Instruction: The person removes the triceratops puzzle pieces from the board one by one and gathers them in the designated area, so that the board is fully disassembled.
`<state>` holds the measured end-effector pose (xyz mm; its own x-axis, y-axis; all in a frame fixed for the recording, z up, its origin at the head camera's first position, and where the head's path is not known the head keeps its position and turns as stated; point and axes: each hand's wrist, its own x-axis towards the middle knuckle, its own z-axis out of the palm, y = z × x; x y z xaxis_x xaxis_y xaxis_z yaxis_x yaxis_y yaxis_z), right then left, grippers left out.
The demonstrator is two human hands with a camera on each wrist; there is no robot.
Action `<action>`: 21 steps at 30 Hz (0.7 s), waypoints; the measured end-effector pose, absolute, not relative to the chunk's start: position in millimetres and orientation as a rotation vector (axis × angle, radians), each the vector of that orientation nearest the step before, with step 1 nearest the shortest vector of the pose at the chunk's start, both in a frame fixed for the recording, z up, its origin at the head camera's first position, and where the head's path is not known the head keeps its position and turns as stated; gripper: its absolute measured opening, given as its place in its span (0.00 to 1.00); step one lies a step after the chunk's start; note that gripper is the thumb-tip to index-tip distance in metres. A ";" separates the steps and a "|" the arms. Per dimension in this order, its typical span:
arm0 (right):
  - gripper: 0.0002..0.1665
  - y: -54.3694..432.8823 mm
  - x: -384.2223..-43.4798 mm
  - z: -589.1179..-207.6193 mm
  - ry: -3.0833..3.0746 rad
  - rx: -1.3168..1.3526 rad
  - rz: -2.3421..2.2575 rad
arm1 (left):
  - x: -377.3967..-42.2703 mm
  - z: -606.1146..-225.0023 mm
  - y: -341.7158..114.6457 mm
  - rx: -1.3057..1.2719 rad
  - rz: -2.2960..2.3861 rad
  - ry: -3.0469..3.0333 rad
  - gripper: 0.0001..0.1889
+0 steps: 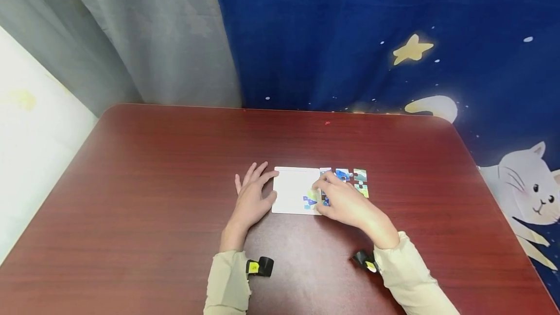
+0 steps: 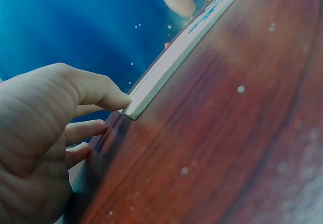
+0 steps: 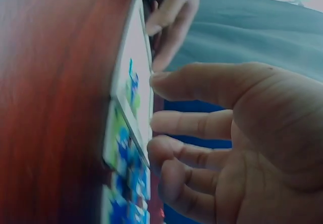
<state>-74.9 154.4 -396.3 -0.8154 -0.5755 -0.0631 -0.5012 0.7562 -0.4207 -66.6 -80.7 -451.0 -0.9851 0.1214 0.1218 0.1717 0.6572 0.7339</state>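
A thin white board [image 1: 293, 191] lies flat on the table with a small coloured patch [image 1: 309, 201] near its right end. At its left edge, my left hand [image 1: 251, 201] rests with thumb and index finger spread apart, a fingertip touching the board's corner in the left wrist view. My right hand [image 1: 345, 201] is over the board's right edge, fingers loosely bent and their tips at its surface; I see nothing gripped. Colourful jigsaw pieces [image 1: 360, 183] lie just right of the board, partly hidden by that hand. The right wrist view shows more jigsaw pieces [image 3: 123, 143] against the board's edge.
The reddish-brown wooden table [image 1: 175, 159] extends around the board on all sides. A blue curtain [image 1: 328, 38] with stars and a grey curtain [image 1: 166, 38] hang behind its far edge. Black straps [image 1: 262, 267] are at both wrists.
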 end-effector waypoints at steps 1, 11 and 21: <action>0.22 151.9 -74.2 -397.6 2.763 -0.844 -0.570 | -66.6 -451.2 -80.8 -0.249 -1.251 -2.804 0.23; 0.18 145.7 -69.5 -404.5 2.792 -0.770 -0.538 | -66.5 -451.2 -80.4 -0.247 -1.249 -2.812 0.23; 0.14 146.2 -69.7 -405.7 2.783 -0.806 -0.570 | -66.3 -449.4 -80.1 -0.247 -1.270 -2.792 0.23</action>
<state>-69.7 146.2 -405.7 -0.8346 -0.5461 -0.0726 -0.4735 0.7784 -0.4121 -66.3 -80.1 -449.4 -0.9851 0.1193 0.1242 0.1720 0.6467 0.7431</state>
